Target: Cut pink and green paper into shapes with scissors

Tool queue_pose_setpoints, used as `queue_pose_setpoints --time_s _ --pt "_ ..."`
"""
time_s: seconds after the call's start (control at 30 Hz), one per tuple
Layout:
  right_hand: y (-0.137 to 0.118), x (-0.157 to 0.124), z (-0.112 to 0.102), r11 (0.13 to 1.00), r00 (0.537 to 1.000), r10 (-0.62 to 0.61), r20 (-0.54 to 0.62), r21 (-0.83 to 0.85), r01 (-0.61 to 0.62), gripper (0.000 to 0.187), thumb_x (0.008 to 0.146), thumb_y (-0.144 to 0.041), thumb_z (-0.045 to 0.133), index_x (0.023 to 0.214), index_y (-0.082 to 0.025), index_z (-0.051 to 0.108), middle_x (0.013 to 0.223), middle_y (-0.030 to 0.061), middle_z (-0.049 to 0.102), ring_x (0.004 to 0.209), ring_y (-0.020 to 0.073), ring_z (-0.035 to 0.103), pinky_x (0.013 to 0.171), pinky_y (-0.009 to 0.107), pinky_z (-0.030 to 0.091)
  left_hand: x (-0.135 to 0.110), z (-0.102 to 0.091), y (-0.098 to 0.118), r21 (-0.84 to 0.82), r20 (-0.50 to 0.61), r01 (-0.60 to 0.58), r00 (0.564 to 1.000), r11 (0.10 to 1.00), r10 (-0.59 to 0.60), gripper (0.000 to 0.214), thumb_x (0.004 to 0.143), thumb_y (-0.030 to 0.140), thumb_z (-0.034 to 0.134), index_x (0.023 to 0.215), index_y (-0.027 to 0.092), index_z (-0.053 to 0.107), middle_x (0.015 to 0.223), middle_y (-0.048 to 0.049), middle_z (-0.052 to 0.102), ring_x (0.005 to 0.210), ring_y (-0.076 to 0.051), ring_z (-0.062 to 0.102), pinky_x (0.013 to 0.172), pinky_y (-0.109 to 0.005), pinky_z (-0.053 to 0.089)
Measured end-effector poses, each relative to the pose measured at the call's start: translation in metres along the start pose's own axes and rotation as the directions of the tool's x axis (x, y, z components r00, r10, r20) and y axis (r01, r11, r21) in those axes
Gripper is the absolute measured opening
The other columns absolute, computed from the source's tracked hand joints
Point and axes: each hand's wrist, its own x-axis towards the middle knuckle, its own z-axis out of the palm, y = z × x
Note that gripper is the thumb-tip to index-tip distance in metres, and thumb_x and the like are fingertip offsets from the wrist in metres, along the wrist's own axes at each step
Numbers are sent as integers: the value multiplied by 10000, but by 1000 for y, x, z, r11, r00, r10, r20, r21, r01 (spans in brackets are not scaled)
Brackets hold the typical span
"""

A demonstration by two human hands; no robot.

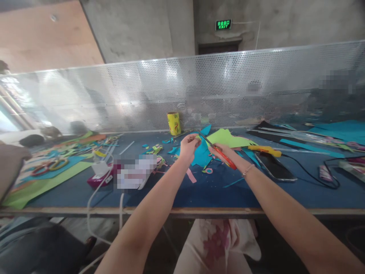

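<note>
My right hand (216,149) is closed around red-handled scissors (226,159), whose dark blades point up and left toward my other hand. My left hand (188,146) pinches a small scrap of yellow-green paper (199,137) near the blade tips; most of the scrap is hidden by the fingers. Beneath both hands lie blue paper pieces (201,156). Behind the right hand rests a larger sheet of light green paper (225,137). A pink strip (191,176) and a small ring-shaped pink scrap (209,171) are on the blue tabletop (205,196) nearer me.
A yellow roll (174,123) stands by the perforated metal screen (137,95). To the right are a yellow corded tool (265,151) and a phone (275,166). Leftward lie power strips with white cables (90,205), more scissors (58,164) and paper. Another person's arm (11,167) reaches the left edge.
</note>
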Motion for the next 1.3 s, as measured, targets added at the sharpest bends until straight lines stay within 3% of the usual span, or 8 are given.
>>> queue_pose_setpoints --time_s 0.1,0.47,0.9,1.3 --pt "-1 -1 0 998 998 -61 -9 -18 61 355 730 -525 423 639 -182 418 532 -33 408 477 92 387 469 231 330 -1 0 0 6 -13 2 1000 1000 -2 204 550 65 626 731 147 577 580 40 530 587 -70 532 701 -270 466" --pt "0 -1 8 994 994 -105 -5 23 105 325 755 -489 422 635 -190 376 566 -38 383 514 91 369 523 245 331 0 1 -1 -93 -17 1 1000 996 -3 179 542 128 697 659 133 563 589 24 574 585 -74 561 728 -267 463" --pt "-8 -4 7 994 1000 5 28 109 -8 351 717 -516 471 621 -196 363 499 -68 323 440 66 297 437 222 255 -5 5 2 -74 19 9 1000 997 -8 153 543 129 694 646 132 580 585 21 580 561 -68 543 700 -252 448" --pt "-11 -5 7 991 998 39 55 130 -46 357 730 -538 440 701 -182 421 518 -53 407 455 76 376 434 224 293 -4 5 3 -96 13 31 999 995 -29 168 525 132 705 641 132 583 580 23 577 563 -64 544 707 -242 446"
